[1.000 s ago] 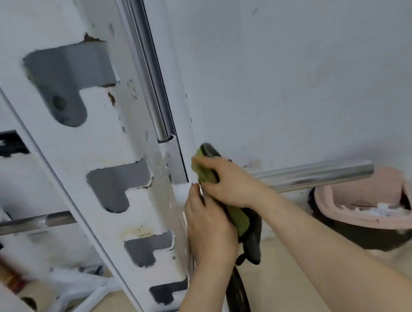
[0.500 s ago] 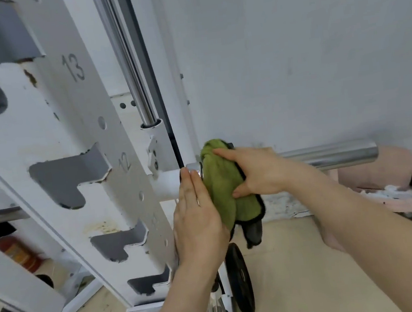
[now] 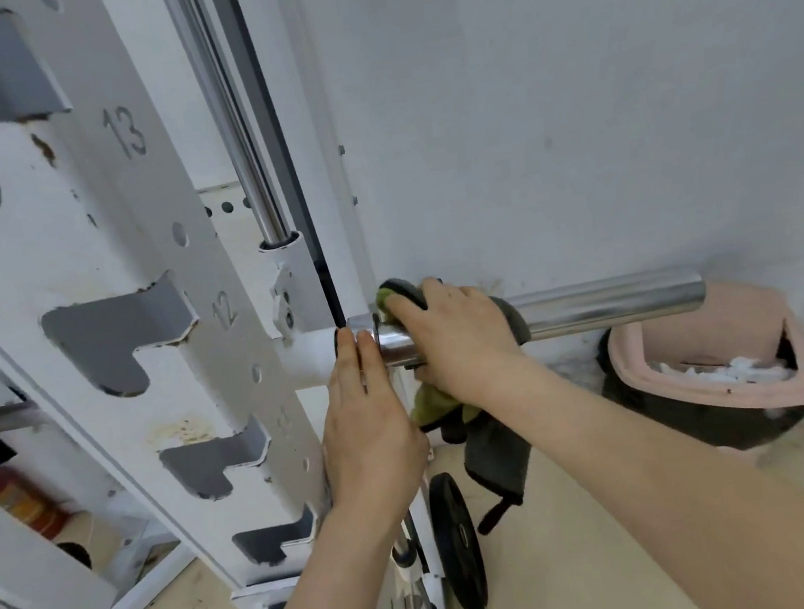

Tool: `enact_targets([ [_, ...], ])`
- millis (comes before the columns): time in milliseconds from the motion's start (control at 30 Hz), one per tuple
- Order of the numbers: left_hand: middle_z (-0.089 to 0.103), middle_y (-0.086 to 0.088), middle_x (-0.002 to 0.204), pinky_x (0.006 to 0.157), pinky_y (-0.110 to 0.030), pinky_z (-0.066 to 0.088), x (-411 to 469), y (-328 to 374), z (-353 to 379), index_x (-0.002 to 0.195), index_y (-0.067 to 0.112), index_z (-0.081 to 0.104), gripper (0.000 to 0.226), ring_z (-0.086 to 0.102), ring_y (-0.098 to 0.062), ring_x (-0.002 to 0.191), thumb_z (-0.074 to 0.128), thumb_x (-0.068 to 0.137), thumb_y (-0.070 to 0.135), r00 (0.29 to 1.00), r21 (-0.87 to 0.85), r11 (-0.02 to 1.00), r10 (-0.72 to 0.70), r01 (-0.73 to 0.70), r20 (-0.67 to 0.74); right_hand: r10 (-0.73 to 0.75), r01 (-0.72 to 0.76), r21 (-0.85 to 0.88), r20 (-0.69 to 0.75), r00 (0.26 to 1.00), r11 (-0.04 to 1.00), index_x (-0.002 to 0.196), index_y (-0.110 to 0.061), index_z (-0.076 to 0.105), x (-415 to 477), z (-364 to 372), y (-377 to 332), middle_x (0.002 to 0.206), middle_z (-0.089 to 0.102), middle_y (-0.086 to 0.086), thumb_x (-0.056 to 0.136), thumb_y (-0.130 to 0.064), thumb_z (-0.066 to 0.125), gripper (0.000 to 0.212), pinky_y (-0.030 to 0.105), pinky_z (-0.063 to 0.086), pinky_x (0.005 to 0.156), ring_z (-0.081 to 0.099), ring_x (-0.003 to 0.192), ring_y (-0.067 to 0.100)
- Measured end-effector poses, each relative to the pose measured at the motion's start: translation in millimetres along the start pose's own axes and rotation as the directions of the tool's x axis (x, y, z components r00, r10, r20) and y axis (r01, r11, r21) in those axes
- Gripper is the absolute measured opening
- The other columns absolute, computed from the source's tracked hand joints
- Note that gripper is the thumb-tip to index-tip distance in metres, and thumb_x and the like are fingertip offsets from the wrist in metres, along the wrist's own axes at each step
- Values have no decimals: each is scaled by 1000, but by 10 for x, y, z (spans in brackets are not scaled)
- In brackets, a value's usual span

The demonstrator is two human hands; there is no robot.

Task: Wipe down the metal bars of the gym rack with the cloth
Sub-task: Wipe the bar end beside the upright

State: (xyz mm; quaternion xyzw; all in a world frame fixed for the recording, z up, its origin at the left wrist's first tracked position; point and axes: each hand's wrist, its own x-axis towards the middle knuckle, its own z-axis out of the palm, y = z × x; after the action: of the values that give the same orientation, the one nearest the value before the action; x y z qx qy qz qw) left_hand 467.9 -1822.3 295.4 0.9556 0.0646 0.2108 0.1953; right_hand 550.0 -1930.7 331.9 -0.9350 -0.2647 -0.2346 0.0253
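So the right hand point(image 3: 463, 342) is clamped around the green cloth point(image 3: 437, 402) on the chrome bar point(image 3: 608, 305), right beside the white rack upright point(image 3: 86, 248), while the left hand point(image 3: 370, 421) lies flat, fingers straight, touching the bar's white end.

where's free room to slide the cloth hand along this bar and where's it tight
Free: bare chrome bar from the right hand out to its end by the bin; floor beside the weight plate. Tight: at the collar, where the left hand sits close to the right hand and cloth beside the white upright.
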Motion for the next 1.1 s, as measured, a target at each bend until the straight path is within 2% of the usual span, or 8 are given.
enact_targets([
  [167,25,-12,143,90,-34,44,11,25,26,152,14,3,92,37,-27,117,57,77,9,999,129,991,-25,28,-23,226,-222,-155,10,974,963,147,-23,17,-313,-143,695,118,53,10,73,-32,75,95,42,43,92,55,102,28],
  [333,41,-16,139,93,-42,45,124,54,44,137,4,41,76,36,-33,126,63,64,6,983,190,982,44,-9,-178,-15,17,-31,54,998,999,152,-12,7,-32,-72,113,129,51,11,80,-20,65,93,42,41,99,53,112,30],
  [500,10,-10,161,121,-39,9,339,84,23,151,8,11,82,3,-23,149,52,82,14,997,150,988,55,-45,-59,-116,99,388,20,993,916,129,-14,46,183,-54,-11,112,64,3,85,-25,56,47,41,51,80,61,97,24],
  [700,0,-7,162,121,-42,2,287,66,-34,153,12,2,87,-5,-23,149,51,81,13,999,245,968,40,-43,18,227,-249,248,114,967,936,126,-26,52,-344,-255,1073,110,67,1,92,-54,49,45,32,40,74,60,99,25],
  [800,10,-10,160,121,-44,7,222,240,-45,151,13,20,73,2,-25,148,51,84,17,990,155,978,138,-139,13,380,-334,549,32,924,766,112,-23,64,-347,-355,1128,105,69,-2,97,-29,53,19,25,39,78,61,96,17],
  [900,38,5,145,110,-30,32,50,555,-41,144,25,34,59,30,-12,135,55,89,28,954,-212,931,297,-298,-38,582,-230,941,46,812,247,91,-18,67,-305,-500,829,86,71,-3,97,-15,54,15,26,51,75,66,79,11],
  [1000,58,21,119,93,-16,43,13,708,-111,130,47,36,50,53,4,111,62,90,32,963,-653,741,261,-158,64,492,-155,977,208,845,-146,85,-12,65,-331,-735,668,77,69,3,100,-14,48,23,24,55,68,65,69,12],
  [1100,73,7,93,80,-32,57,36,669,-195,110,39,57,30,69,-13,90,55,95,13,971,-844,533,168,56,170,371,-193,981,180,911,-2,89,-13,62,-386,-871,760,74,65,1,101,-17,47,20,25,52,67,61,67,11],
])
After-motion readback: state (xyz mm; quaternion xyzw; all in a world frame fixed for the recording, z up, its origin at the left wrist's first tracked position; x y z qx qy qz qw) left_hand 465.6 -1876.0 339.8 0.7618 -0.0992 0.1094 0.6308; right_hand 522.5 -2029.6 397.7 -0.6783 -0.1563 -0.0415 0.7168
